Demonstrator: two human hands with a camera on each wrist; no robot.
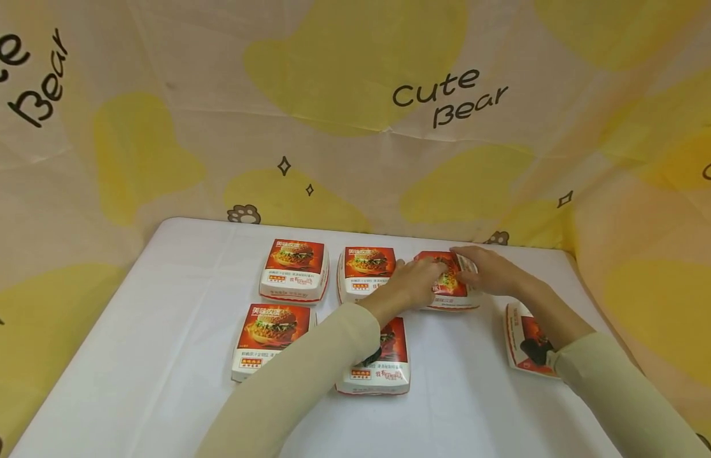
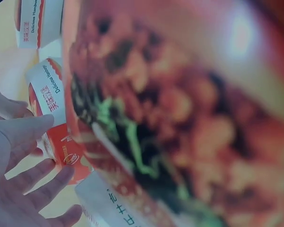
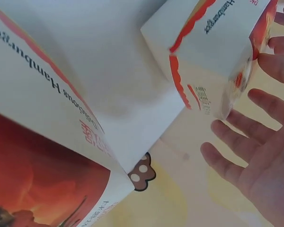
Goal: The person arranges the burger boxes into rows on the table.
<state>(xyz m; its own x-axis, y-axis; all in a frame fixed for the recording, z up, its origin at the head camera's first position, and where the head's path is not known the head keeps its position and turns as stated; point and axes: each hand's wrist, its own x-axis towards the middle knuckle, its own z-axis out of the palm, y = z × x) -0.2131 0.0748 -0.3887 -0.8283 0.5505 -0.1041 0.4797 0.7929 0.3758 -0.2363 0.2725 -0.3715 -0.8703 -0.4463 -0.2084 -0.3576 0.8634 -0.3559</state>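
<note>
A burger box with a red printed lid sits at the back right of the table, between my two hands. My left hand reaches over its left side, fingers extended toward the lid; the left wrist view shows the fingers spread beside a burger box. On the right side is my right hand, fingertips at the edge. The right wrist view shows its fingers fairly straight along the box; firm contact is hard to tell. A nearer burger box fills that view's lower left.
More burger boxes stand on the white table: back left, back middle, front left, and front middle partly under my left sleeve. A tilted burger box lies by my right wrist. Patterned cloth hangs behind.
</note>
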